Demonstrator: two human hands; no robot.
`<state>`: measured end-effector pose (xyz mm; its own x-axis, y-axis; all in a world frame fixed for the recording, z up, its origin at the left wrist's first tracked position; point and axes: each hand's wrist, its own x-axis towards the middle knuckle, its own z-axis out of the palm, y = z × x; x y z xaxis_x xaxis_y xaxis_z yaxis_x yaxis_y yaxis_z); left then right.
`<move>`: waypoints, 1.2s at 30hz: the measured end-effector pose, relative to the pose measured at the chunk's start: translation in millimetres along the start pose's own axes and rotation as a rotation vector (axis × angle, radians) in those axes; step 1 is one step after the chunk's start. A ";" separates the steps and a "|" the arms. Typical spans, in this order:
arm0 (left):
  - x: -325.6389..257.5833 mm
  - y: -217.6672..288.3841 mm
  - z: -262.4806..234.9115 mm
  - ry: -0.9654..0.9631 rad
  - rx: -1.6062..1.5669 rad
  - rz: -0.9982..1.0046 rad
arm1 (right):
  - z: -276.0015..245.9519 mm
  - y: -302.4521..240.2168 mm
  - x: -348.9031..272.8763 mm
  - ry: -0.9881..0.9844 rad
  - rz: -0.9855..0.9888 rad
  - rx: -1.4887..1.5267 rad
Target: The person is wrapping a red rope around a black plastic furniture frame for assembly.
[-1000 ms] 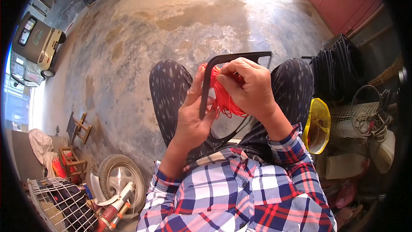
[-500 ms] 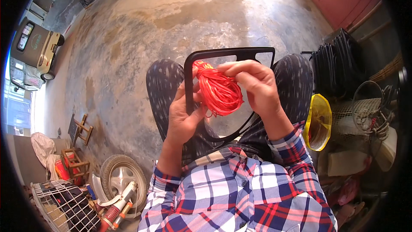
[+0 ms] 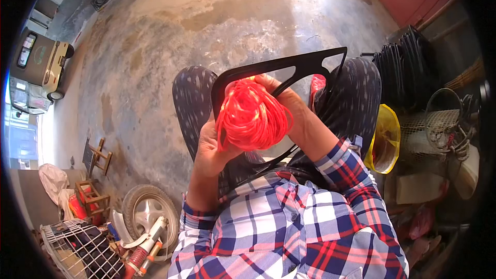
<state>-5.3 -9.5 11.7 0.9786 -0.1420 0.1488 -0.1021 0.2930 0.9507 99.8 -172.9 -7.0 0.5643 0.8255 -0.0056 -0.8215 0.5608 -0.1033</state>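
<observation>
A thick bundle of shiny red cord point(image 3: 253, 116) is held up over my lap, its looped end toward me. My left hand point(image 3: 209, 150) grips it from the lower left, the fingers mostly hidden behind the cord. From the right, my right hand point(image 3: 293, 107) reaches behind it, with fingertips showing at its top. A black plastic frame point(image 3: 258, 67) with open cut-outs rests over my thighs, tilted up on the right. Its upper bar passes just above the cord, and its lower part is partly covered by my hands.
A yellow-rimmed bag point(image 3: 385, 139) stands by my right knee. Beyond it are stacked black frames point(image 3: 405, 64) and a wire mesh basket point(image 3: 429, 126). To the left lie a wheel point(image 3: 150, 217), a wire rack point(image 3: 82, 248) and small wooden stools point(image 3: 93, 199). A three-wheeled vehicle point(image 3: 44, 64) is parked far left.
The cord bundle has turned its looped end toward me and come lower. My right hand has gone from its upper right side to behind it. The black frame has tilted, its right end rising.
</observation>
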 end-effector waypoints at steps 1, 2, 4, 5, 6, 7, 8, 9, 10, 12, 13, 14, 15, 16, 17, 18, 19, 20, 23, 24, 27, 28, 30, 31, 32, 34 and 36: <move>-2.4 -1.2 -0.9 0.023 -0.020 -0.028 | -0.2 -1.1 2.2 -0.018 -0.038 -0.066; -4.4 0.1 0.1 0.046 -0.040 -0.055 | 1.2 0.7 2.0 -0.009 -0.140 -0.110; -5.8 -0.9 -2.2 0.084 -0.001 -0.074 | -12.2 -1.1 0.7 0.136 -0.268 -0.253; -6.7 -4.3 -7.7 0.098 0.063 -0.067 | -19.4 -2.1 -0.4 0.208 -0.332 -0.324; -5.8 -5.5 -8.6 0.102 0.099 -0.028 | -20.0 0.3 -3.3 0.332 -0.337 -0.429; -5.2 -6.1 -8.9 0.109 0.135 0.010 | -19.4 2.7 -7.0 0.391 -0.352 -0.415; -1.6 -5.3 -5.4 0.108 0.146 0.079 | -16.9 4.9 -10.8 0.451 -0.368 -0.401; 0.6 -4.7 -3.6 0.104 0.165 0.119 | -14.6 4.4 -14.8 0.510 -0.387 -0.382; 2.3 -4.3 -2.1 0.103 0.184 0.162 | -34.4 -4.2 -15.6 0.477 -0.369 -0.309; 3.2 -6.0 -3.6 0.117 0.206 0.189 | -56.4 -6.6 -14.0 0.413 -0.470 -0.296; 3.7 -7.2 -5.2 0.134 0.201 0.203 | -39.6 -5.7 -9.3 0.379 -0.516 -0.295; 4.3 -10.6 -7.1 0.159 0.166 0.211 | -19.0 -2.4 -18.9 0.422 -0.464 -0.314; 4.2 -10.2 -8.3 0.167 0.147 0.207 | -16.3 -2.5 -23.4 0.335 -0.438 -0.365; 4.4 -9.9 -9.2 0.175 0.127 0.203 | -15.9 -6.0 -29.9 0.248 -0.409 -0.415; 4.1 -6.8 -10.3 0.170 0.123 0.189 | -13.7 -7.3 -34.6 0.160 -0.380 -0.465; 2.9 -4.5 -11.9 0.170 0.124 0.174 | -0.4 -3.6 -39.1 0.215 -0.389 -0.499; 1.7 -3.6 -13.5 0.177 0.090 0.149 | 2.0 -1.2 -40.1 0.118 -0.417 -0.486; 0.5 -3.0 -15.1 0.184 0.056 0.124 | 3.3 0.5 -40.3 0.022 -0.443 -0.473; -4.2 -3.6 -19.5 0.214 -0.032 0.037 | 6.4 3.0 -41.6 -0.233 -0.430 -0.368; -6.0 -3.3 -22.7 0.228 -0.049 0.000 | 8.2 0.4 -44.3 -0.282 -0.391 -0.358; -8.0 -5.0 -29.0 0.215 -0.058 -0.036 | 17.3 2.8 -48.8 -0.169 -0.390 -0.506; -7.9 -4.8 -30.6 0.201 -0.052 -0.037 | 14.8 1.1 -49.4 -0.161 -0.379 -0.522; -5.0 -2.6 -27.9 0.223 -0.047 -0.012 | 13.0 0.6 -49.9 -0.119 -0.376 -0.562; -4.0 -2.3 -26.4 0.232 -0.046 -0.001 | 14.1 0.8 -50.4 -0.084 -0.385 -0.586; -4.5 -3.0 -26.2 0.248 -0.045 -0.009 | 15.4 1.0 -51.0 -0.049 -0.393 -0.610; -5.7 -5.4 -26.7 0.278 -0.041 -0.026 | 19.1 2.2 -51.8 -0.009 -0.421 -0.612; -6.0 -8.7 -29.5 0.267 -0.042 -0.033 | 17.2 1.7 -52.5 0.040 -0.442 -0.611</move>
<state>-5.0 16.7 -5.5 0.9943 0.1004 0.0360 -0.0676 0.3321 0.9408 67.4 -214.2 10.2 0.8429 0.5224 0.1291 -0.3330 0.6948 -0.6375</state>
